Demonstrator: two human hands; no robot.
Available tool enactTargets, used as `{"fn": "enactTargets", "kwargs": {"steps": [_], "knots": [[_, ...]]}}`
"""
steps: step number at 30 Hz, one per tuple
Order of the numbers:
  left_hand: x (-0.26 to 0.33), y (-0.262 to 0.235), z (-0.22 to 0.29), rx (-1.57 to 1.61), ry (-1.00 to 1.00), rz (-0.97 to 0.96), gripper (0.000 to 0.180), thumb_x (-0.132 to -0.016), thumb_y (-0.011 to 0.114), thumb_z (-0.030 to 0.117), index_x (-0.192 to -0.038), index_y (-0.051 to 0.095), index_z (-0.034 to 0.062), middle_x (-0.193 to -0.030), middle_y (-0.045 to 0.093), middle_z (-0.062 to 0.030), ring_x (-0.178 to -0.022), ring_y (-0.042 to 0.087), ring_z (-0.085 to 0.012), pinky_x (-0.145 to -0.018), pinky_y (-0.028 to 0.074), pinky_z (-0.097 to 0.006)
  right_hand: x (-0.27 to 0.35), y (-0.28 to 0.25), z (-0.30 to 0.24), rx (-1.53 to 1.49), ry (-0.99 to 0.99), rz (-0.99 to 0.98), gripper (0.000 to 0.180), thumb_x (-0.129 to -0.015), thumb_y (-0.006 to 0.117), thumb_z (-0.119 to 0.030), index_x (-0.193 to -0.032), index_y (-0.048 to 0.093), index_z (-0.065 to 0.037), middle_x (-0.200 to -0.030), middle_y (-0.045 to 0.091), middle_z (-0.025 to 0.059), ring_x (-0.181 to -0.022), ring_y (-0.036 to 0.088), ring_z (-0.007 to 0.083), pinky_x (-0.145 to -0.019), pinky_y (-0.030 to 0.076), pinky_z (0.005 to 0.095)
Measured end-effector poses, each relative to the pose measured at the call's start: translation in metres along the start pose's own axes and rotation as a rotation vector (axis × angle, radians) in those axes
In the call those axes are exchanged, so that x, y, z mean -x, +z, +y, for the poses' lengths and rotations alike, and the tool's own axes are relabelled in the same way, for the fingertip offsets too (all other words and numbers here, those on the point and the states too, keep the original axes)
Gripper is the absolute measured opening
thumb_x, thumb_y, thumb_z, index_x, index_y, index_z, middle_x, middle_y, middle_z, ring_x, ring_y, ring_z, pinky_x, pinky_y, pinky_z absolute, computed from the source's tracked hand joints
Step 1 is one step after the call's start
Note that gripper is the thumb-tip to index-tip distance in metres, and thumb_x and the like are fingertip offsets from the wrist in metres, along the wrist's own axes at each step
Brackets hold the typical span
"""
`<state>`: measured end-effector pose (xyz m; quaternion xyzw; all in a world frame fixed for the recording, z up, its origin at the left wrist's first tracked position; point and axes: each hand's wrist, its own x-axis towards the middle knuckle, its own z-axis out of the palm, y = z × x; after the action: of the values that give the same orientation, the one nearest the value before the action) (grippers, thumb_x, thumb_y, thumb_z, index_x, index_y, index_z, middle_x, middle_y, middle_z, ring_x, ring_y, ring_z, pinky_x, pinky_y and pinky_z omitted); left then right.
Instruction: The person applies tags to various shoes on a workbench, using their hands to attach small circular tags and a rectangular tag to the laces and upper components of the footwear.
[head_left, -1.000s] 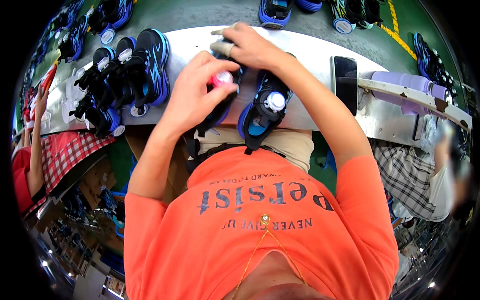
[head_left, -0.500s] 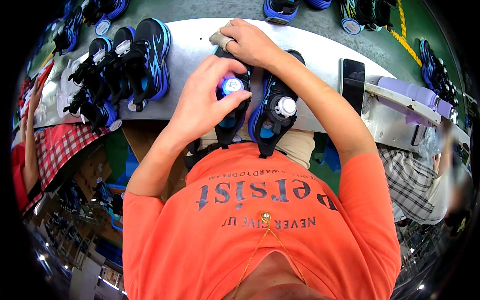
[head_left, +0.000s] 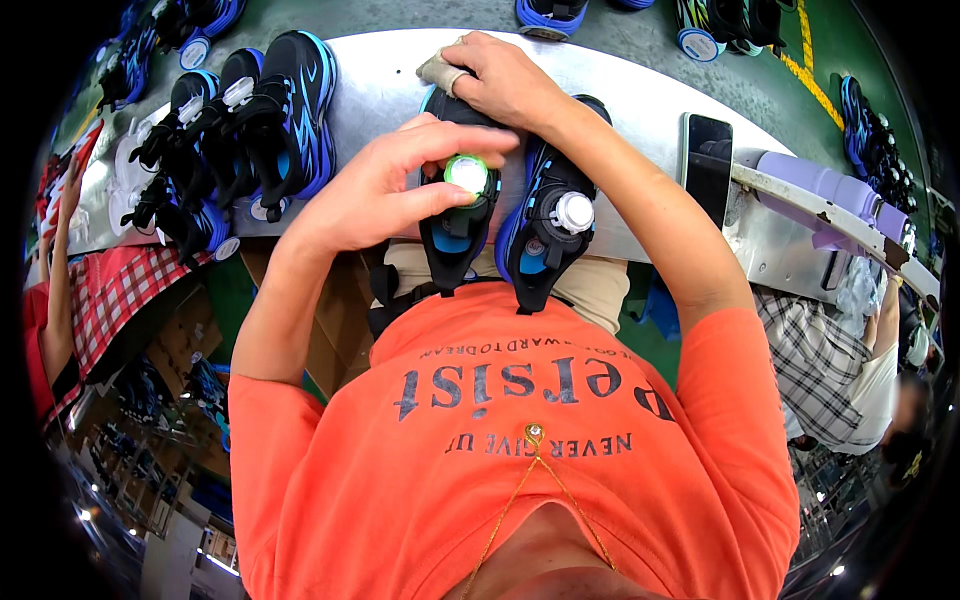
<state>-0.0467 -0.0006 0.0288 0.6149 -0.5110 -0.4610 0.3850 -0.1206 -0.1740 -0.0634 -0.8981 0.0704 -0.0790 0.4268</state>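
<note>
A black and blue shoe [head_left: 455,215] is laid on the near edge of the grey bench [head_left: 640,120], its heel end hanging over the edge toward the body. The round dial [head_left: 467,174] on its top, lit green, is pinched by the left hand [head_left: 385,190], thumb below and forefinger curled over it. The toe end of that shoe is pressed down by the right hand [head_left: 505,80], fingers bent and closed over it, with a wad of pale cloth [head_left: 438,72] tucked under the fingers. Just beside it on the right, touching, a second shoe [head_left: 550,220] of the same kind is laid, its white dial [head_left: 574,212] left untouched. Farther left on the bench, a cluster of black and blue shoes [head_left: 250,130] is stacked close together. A dark phone [head_left: 706,155] is seen lying flat to the right, well apart from the hands, and beyond it a lilac bottle [head_left: 820,190] is laid along the bench rim. More shoes [head_left: 550,12] are lined along the far edge. A person in a checked shirt [head_left: 830,350] is seated at the right, another in red check [head_left: 95,290] at the left.
</note>
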Motion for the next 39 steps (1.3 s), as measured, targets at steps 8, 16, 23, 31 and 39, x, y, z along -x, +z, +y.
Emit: {"fn": "enactTargets", "kwargs": {"steps": [8,16,23,31,39], "knots": [[0.009,0.024,-0.005,-0.243,0.083,0.296,0.036,-0.07,0.074,0.016,-0.101,0.061,0.0041,-0.107,0.06,-0.0073,-0.111,0.051,-0.0263,-0.095,0.039,-0.036,0.002,0.0,0.003,0.001,-0.002,0.042,0.026,-0.081,0.057,-0.019,-0.103,0.065,-0.007,-0.093,0.058,0.0163,-0.089,0.057,0.0333,-0.08,0.046,0.0395],[0.012,-0.005,0.03,-0.212,0.086,0.158,0.035,-0.073,0.068,0.008,-0.107,0.063,0.0031,-0.122,0.055,-0.0109,-0.117,0.05,-0.0253,-0.096,0.041,-0.035,0.0,-0.009,0.005,0.13,-0.127,0.23,0.022,-0.084,0.059,-0.019,-0.101,0.067,-0.008,-0.095,0.061,0.0162,-0.089,0.058,0.0312,-0.079,0.047,0.0379],[0.067,0.051,0.029,0.872,-0.613,0.428,0.029,-0.096,0.05,0.018,-0.107,0.06,-0.0072,-0.099,0.065,-0.0132,-0.075,0.065,-0.0168,-0.064,0.052,-0.025,0.045,-0.072,-0.079,-0.334,0.201,-0.374,0.033,-0.079,0.071,-0.024,-0.11,0.067,-0.015,-0.089,0.058,0.007,-0.073,0.057,0.0164,-0.069,0.048,0.0306],[0.047,0.07,0.026,1.09,-0.609,0.54,0.025,-0.095,0.048,0.014,-0.103,0.06,-0.0063,-0.094,0.065,-0.0132,-0.093,0.066,-0.0204,-0.074,0.055,-0.03,0.053,-0.049,-0.079,-0.257,0.033,-0.332,0.027,-0.07,0.07,-0.017,-0.095,0.064,-0.009,-0.077,0.048,0.0057,-0.069,0.05,0.0184,-0.06,0.042,0.0287],[0.044,0.072,0.026,1.097,-0.58,0.578,0.025,-0.095,0.047,0.014,-0.101,0.06,-0.0068,-0.094,0.065,-0.0135,-0.091,0.067,-0.0225,-0.079,0.056,-0.032,0.047,-0.056,-0.074,-0.504,0.085,-0.459,0.029,-0.073,0.07,-0.013,-0.1,0.062,-0.006,-0.088,0.06,0.0066,-0.075,0.054,0.0148,-0.063,0.044,0.0284]]}}
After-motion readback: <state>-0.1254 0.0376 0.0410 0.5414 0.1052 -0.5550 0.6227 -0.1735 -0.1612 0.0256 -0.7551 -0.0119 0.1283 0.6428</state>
